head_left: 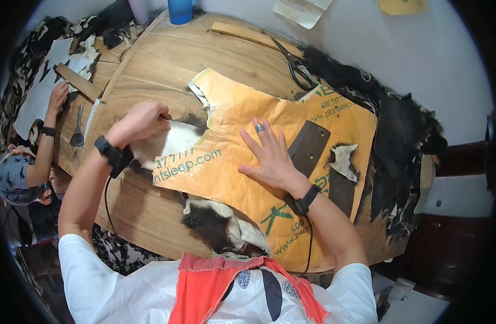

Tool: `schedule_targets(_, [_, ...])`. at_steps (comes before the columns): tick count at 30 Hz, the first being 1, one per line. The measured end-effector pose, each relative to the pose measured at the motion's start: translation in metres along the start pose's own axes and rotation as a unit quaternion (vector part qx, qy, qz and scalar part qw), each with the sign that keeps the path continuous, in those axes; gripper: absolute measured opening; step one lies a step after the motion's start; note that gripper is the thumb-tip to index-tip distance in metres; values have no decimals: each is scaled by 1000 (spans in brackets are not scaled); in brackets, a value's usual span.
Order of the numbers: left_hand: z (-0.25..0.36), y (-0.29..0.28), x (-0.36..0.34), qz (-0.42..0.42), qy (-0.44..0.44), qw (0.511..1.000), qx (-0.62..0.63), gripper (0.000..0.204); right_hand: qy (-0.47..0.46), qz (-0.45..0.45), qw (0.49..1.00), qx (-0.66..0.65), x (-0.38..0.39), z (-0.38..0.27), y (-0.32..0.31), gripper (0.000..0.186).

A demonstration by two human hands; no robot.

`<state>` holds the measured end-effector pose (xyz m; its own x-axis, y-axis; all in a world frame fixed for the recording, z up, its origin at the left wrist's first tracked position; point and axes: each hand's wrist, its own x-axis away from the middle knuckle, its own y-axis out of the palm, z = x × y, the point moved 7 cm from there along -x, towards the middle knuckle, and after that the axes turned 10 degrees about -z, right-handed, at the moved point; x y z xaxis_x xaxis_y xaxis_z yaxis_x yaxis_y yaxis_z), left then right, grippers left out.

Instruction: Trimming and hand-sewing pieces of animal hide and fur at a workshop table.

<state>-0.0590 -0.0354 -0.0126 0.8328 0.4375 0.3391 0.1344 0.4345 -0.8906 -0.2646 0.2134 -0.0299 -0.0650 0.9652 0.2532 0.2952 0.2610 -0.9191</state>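
My left hand (pixel 142 121) pinches the edge of a white piece (pixel 175 137) that looks like hide, lying partly under the left side of an orange paper pattern (pixel 231 97) with green printing. My right hand (pixel 264 159) rests flat on the paper, fingers spread, a ring on one finger. It is beside a dark flat bar (pixel 307 143) lying on the paper. Right of that are a small black-and-white fur scrap (pixel 345 159) and a second dark bar (pixel 341 197). Another fur piece (pixel 215 227) shows beneath the paper's lower edge.
The wooden table (pixel 145 59) holds black scissors (pixel 296 70), a wooden strip (pixel 248 35) and a blue cup (pixel 180 11). Dark fur (pixel 402 162) lines the right. At left, a co-worker (pixel 13 175) in a cap reaches over white material (pixel 45 86) beside a wooden slat (pixel 75 81).
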Motion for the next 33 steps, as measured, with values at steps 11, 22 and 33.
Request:
schedule_targets(11, [-15, 3, -108, 46, -138, 950, 277, 21, -7, 11, 999, -48, -45, 11, -20, 80])
schedule_targets(22, [89, -51, -46, 84, 78, 985, 131, 52, -12, 34, 974, -222, -16, 40, -48, 82])
schedule_targets(33, [177, 71, 23, -2, 182, 981, -65, 87, 406, 187, 886, -119, 69, 100, -46, 111])
